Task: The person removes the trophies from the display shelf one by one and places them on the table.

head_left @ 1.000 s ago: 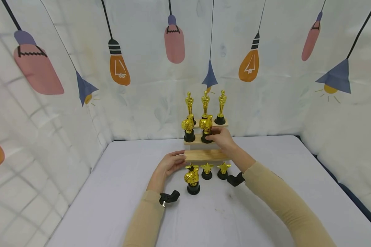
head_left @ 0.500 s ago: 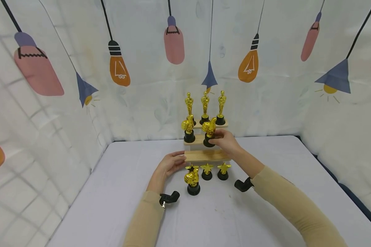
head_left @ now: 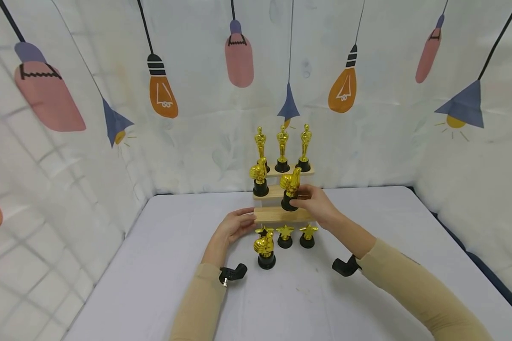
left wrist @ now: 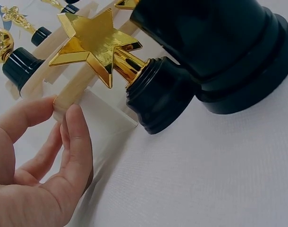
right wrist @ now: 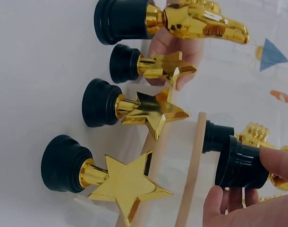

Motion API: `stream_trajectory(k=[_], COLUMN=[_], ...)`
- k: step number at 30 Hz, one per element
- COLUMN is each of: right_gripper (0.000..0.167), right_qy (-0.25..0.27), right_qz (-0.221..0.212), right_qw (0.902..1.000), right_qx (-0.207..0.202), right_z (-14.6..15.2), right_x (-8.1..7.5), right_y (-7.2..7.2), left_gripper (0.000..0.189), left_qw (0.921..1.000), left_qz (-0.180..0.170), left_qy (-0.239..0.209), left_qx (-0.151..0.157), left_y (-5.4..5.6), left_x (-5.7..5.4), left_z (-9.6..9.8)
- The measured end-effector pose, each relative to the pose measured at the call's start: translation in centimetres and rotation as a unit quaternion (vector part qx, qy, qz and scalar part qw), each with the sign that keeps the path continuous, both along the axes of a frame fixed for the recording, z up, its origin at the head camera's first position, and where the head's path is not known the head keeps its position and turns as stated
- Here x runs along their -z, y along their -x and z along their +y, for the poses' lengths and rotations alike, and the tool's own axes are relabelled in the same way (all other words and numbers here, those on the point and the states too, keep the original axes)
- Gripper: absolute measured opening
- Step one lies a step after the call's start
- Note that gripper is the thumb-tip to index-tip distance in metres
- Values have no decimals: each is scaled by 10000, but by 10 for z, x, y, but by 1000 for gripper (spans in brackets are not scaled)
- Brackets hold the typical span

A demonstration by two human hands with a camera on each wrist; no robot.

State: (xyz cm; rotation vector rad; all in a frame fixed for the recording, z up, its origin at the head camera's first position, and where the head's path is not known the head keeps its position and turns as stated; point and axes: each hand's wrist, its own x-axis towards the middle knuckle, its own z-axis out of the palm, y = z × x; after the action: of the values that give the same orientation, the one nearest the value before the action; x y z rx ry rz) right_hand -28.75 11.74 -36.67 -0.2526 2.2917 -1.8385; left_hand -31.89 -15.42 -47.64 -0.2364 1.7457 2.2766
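Right hand (head_left: 317,204) pinched thumb trophy (head_left: 289,183) low | left hand (head_left: 234,225) pinched lowest shelf (head_left: 277,215) | remotely, I judged upright, steady handling best

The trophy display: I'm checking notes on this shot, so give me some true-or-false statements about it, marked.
1. The right hand holds a thumbs-up trophy. True.
2. The star trophies stand on the top shelf. False: the star trophies stand on the table.
3. The left hand holds the end of the lowest shelf. True.
4. The thumbs-up trophy on the table lies on its side. False: that trophy stands upright.
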Motion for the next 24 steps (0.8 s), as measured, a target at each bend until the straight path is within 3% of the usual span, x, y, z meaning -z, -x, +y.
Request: stream_trajectory(k=[24], right_gripper=[53], right_qy=[89], right_qz=[-98], right_qw=[9991], right_qx=[-400], right_z=[14], right_x=[20], right_y=[-50], left_gripper=[52], left_qw=[10000], left_qz=[-32], left_qy=[-16], left_qx=[34], left_y=[-2], left_x=[1], left_z=[-2])
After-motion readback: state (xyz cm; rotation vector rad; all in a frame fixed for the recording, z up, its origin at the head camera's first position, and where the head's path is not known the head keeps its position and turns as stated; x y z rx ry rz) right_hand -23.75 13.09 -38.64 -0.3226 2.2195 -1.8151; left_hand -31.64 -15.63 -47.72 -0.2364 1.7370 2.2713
